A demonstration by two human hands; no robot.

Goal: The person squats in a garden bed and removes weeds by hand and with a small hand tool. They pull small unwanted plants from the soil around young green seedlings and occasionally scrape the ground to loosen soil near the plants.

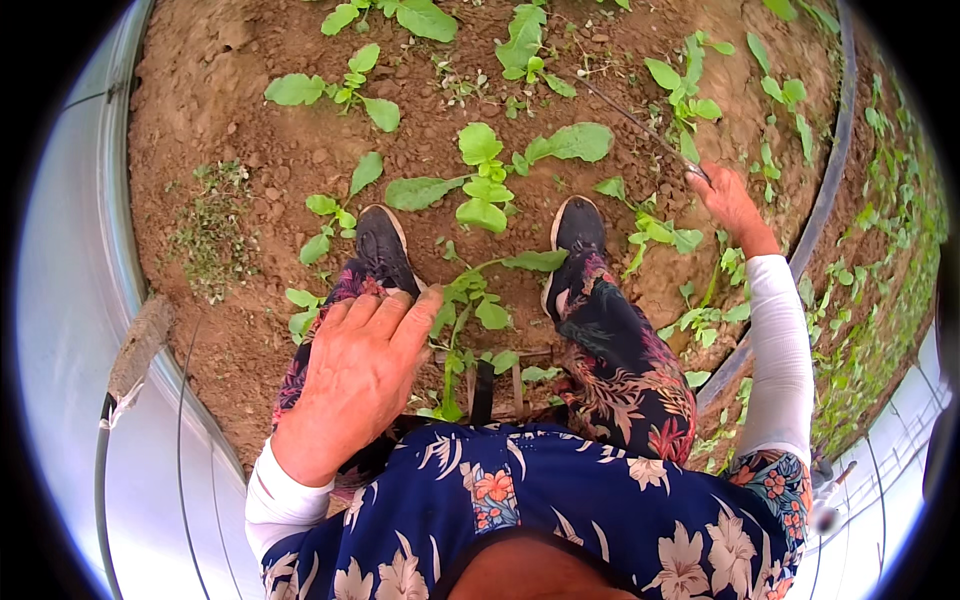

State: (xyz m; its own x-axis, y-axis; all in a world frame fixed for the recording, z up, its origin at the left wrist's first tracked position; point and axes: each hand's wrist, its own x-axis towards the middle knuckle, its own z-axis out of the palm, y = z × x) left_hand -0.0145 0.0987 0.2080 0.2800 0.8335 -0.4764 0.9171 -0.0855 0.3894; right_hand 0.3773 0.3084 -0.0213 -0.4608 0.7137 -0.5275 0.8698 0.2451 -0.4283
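My right hand [726, 196] grips the handle end of a thin metal rod-like tool [637, 121], whose far end reaches the soil among small weeds [596, 66]. My left hand [367, 367] is held in front of my left knee, palm down, fingers slightly bent, with nothing seen in it. Just right of its fingertips grows a leafy green plant [469, 292], between my legs. Another leafy seedling [484, 187] stands in the soil ahead of my shoes. What lies under my left palm is hidden.
More seedlings [345, 90] stand in the brown soil ahead. A heap of small weeds [214, 232] lies at the left, near plastic sheeting [67, 225]. A dark hose [834, 157] curves along the right, with dense green plants [892, 247] beyond. My shoes [386, 247] flank a seedling.
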